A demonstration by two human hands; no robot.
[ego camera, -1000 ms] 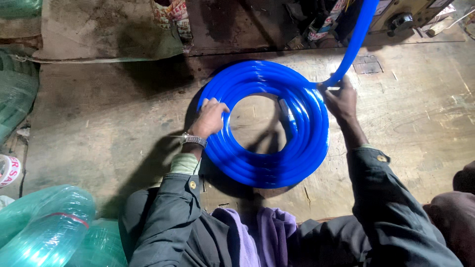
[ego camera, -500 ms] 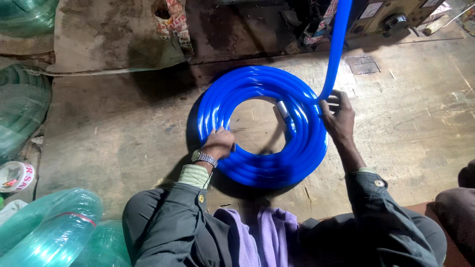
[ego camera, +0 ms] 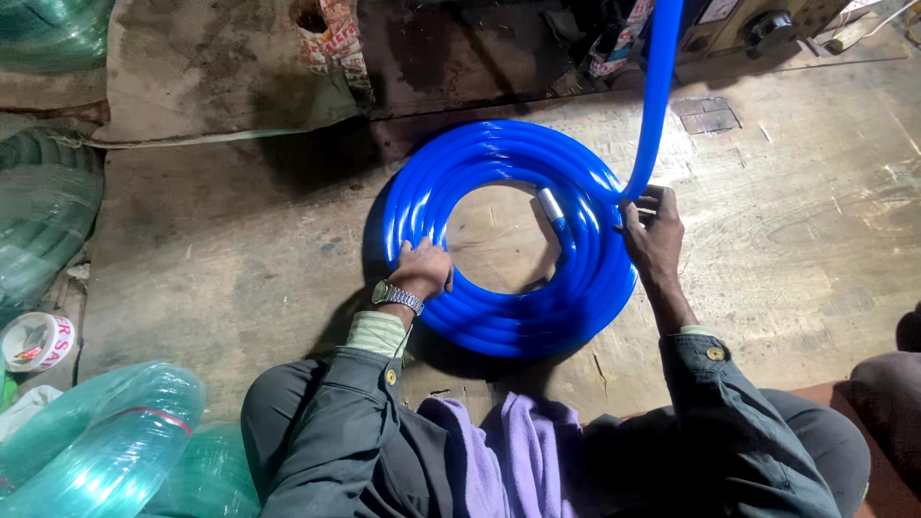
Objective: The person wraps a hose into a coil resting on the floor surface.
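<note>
The blue hose coil [ego camera: 508, 240] lies flat in the middle of the wooden floor [ego camera: 230, 240]. The left hand [ego camera: 422, 270] grips its 8 o'clock edge. The right hand [ego camera: 654, 238] pinches the 3 o'clock edge, where the hose climbs toward 12. Bare floor spreads toward 9 and 3 o'clock.

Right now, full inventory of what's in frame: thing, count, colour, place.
hose coil: 1, blue, flat on the floor at centre; free length rises to the top edge
hose end fitting: 1, pale, inside the coil's ring, right side
clear hose coils: several, greenish, left edge and bottom left
tape roll: 1, white and red, far left
sacking: 1, dull brown, top left
purple cloth: 1, on the lap, bottom centre
wristwatch: 1, metal, left wrist
left hand: on the coil's inner left edge
right hand: on the coil's right side where the hose rises
</note>
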